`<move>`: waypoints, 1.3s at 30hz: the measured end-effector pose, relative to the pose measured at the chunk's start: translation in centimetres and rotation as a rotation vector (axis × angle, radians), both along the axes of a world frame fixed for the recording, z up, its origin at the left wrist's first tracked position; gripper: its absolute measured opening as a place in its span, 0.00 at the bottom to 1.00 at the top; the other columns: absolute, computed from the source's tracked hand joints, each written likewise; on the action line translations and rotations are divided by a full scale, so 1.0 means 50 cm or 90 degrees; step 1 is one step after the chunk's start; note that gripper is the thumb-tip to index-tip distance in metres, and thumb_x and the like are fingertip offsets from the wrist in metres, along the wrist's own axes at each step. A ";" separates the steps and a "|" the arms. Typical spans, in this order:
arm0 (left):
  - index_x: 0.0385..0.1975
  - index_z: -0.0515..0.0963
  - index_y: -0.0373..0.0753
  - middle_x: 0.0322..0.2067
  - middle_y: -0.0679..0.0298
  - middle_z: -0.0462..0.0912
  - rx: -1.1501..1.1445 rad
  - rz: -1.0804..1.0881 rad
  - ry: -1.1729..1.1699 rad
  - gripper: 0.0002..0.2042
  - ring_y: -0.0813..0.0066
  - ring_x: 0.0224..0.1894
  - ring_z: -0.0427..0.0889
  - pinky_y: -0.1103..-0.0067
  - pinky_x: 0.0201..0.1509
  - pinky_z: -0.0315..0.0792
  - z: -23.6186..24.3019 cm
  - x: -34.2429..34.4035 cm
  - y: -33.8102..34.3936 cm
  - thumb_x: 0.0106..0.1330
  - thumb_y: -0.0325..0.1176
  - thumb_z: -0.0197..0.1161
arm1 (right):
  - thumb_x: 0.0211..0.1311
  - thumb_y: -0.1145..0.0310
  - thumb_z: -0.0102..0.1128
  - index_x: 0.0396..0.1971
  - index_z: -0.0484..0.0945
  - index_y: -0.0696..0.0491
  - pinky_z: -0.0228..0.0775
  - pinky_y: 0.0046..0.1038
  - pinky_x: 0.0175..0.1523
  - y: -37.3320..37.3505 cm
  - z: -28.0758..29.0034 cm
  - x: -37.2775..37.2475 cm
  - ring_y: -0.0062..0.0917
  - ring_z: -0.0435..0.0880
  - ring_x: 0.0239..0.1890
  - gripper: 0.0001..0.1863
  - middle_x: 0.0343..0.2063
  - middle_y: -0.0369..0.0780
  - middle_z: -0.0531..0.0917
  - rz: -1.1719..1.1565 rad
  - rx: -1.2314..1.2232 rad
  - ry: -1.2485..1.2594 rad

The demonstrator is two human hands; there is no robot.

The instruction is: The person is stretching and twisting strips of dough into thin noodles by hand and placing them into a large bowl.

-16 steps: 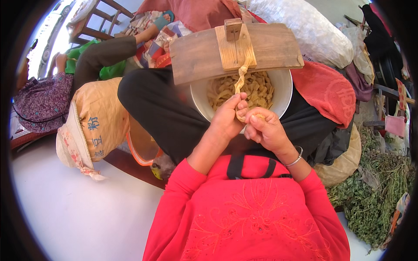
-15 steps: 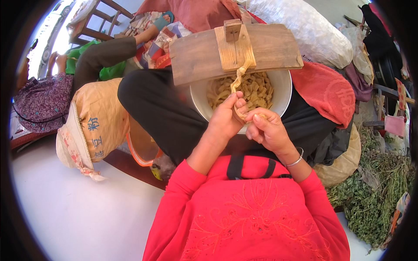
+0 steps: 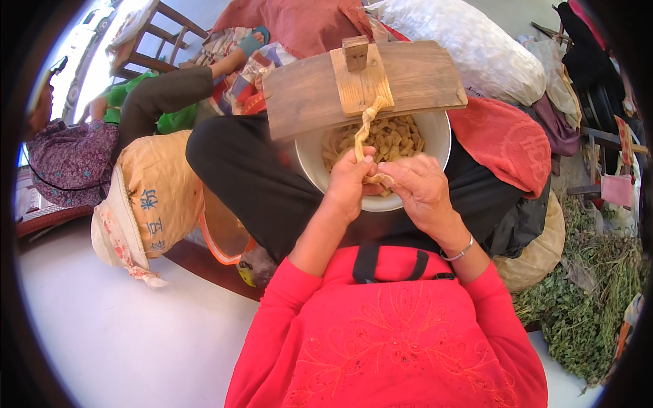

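Observation:
A pale yellow, twisted strip of soft, foldable material runs from a light wooden plank down to my hands. My left hand grips it with bent fingers. Just to its right, my right hand pinches the strip's lower end between thumb and fingers; its fingertips are slightly blurred. Below the strip, a white metal basin rests at my lap, holding many small folded pieces of similar colour. Across the basin's far side lies a dark wooden board, bearing the plank and a small upright block.
A red cloth covers my right knee. A tan sack and an orange-rimmed bucket stand at left. Dried plants lie at right, a big white sack behind. Another person in a purple patterned top sits at far left.
My hands have moved slightly apart, with the right hand turned more palm-down over the strip's end. The twisted strip leans a little further left. The person at left has shifted.

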State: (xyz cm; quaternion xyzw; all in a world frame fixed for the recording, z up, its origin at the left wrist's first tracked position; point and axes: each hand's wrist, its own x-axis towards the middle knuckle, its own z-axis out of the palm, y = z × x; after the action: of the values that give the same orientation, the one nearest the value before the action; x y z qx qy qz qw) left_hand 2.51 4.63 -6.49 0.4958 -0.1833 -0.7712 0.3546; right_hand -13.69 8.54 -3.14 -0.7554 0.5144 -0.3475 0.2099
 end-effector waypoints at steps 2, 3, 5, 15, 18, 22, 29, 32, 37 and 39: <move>0.41 0.74 0.38 0.22 0.69 0.72 -0.169 -0.146 -0.128 0.06 0.74 0.29 0.76 0.75 0.34 0.73 -0.008 0.006 0.005 0.70 0.30 0.51 | 0.51 0.70 0.63 0.35 0.80 0.46 0.61 0.40 0.58 -0.017 0.031 0.006 0.34 0.79 0.45 0.10 0.36 0.35 0.81 -0.014 -0.123 0.088; 0.39 0.75 0.37 0.23 0.68 0.72 -0.252 -0.218 -0.193 0.06 0.75 0.29 0.76 0.76 0.34 0.74 -0.011 0.012 0.008 0.69 0.29 0.51 | 0.49 0.69 0.63 0.33 0.80 0.46 0.57 0.43 0.61 -0.024 0.043 0.009 0.35 0.78 0.47 0.09 0.37 0.35 0.81 -0.021 -0.184 0.131; 0.32 0.75 0.36 0.26 0.61 0.75 -0.481 -0.314 -0.432 0.03 0.66 0.31 0.78 0.71 0.35 0.73 0.005 0.017 0.016 0.63 0.28 0.56 | 0.52 0.68 0.61 0.29 0.76 0.48 0.54 0.48 0.62 -0.033 0.028 0.006 0.34 0.78 0.48 0.05 0.38 0.35 0.81 0.030 -0.159 0.125; 0.31 0.74 0.34 0.28 0.58 0.75 -0.569 -0.168 -0.495 0.03 0.62 0.31 0.75 0.73 0.35 0.71 0.034 -0.008 0.019 0.60 0.26 0.60 | 0.68 0.70 0.53 0.33 0.75 0.57 0.67 0.20 0.31 -0.018 -0.048 0.006 0.18 0.74 0.26 0.07 0.24 0.35 0.77 -0.134 0.173 -0.406; 0.31 0.74 0.34 0.27 0.59 0.74 -0.437 -0.091 -0.275 0.03 0.68 0.29 0.74 0.76 0.35 0.69 0.043 -0.020 0.017 0.62 0.25 0.60 | 0.68 0.69 0.54 0.35 0.77 0.57 0.66 0.17 0.31 -0.019 -0.053 -0.001 0.13 0.72 0.25 0.07 0.24 0.33 0.77 -0.183 0.257 -0.569; 0.32 0.74 0.34 0.27 0.59 0.75 -0.518 -0.085 -0.261 0.02 0.67 0.30 0.74 0.76 0.35 0.69 0.044 -0.031 0.005 0.62 0.25 0.59 | 0.65 0.69 0.58 0.37 0.78 0.55 0.65 0.16 0.26 -0.030 -0.062 0.006 0.12 0.73 0.22 0.06 0.24 0.32 0.78 -0.200 0.405 -0.817; 0.34 0.76 0.34 0.26 0.62 0.75 -0.736 -0.163 -0.392 0.03 0.70 0.30 0.75 0.78 0.37 0.69 0.040 -0.013 -0.020 0.62 0.25 0.60 | 0.63 0.68 0.61 0.35 0.77 0.54 0.66 0.16 0.23 -0.040 -0.090 0.025 0.13 0.73 0.20 0.06 0.22 0.33 0.79 -0.181 0.544 -1.008; 0.33 0.76 0.34 0.26 0.61 0.76 -0.716 -0.168 -0.396 0.03 0.68 0.30 0.75 0.76 0.37 0.69 0.028 -0.007 -0.020 0.60 0.24 0.60 | 0.64 0.68 0.60 0.33 0.78 0.54 0.65 0.16 0.24 -0.041 -0.094 0.036 0.13 0.73 0.20 0.06 0.22 0.32 0.78 -0.191 0.529 -0.944; 0.31 0.77 0.36 0.24 0.59 0.76 -0.735 -0.142 -0.386 0.05 0.60 0.28 0.75 0.71 0.35 0.69 0.028 -0.006 -0.025 0.55 0.22 0.61 | 0.65 0.68 0.59 0.36 0.79 0.56 0.64 0.16 0.26 -0.039 -0.094 0.037 0.12 0.72 0.22 0.07 0.24 0.32 0.78 -0.134 0.538 -0.900; 0.32 0.77 0.35 0.25 0.58 0.76 -0.718 -0.125 -0.420 0.05 0.59 0.29 0.75 0.71 0.35 0.69 0.025 -0.004 -0.027 0.56 0.21 0.60 | 0.64 0.69 0.59 0.38 0.80 0.56 0.64 0.16 0.27 -0.033 -0.081 0.036 0.12 0.72 0.23 0.08 0.25 0.32 0.78 -0.084 0.516 -0.884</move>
State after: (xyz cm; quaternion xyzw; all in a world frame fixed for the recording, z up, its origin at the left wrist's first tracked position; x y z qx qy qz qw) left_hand 2.31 3.29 -5.24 0.4251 -0.7026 -0.3932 0.4136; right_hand -11.89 6.89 -7.18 -0.2006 0.3960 -0.5357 0.7183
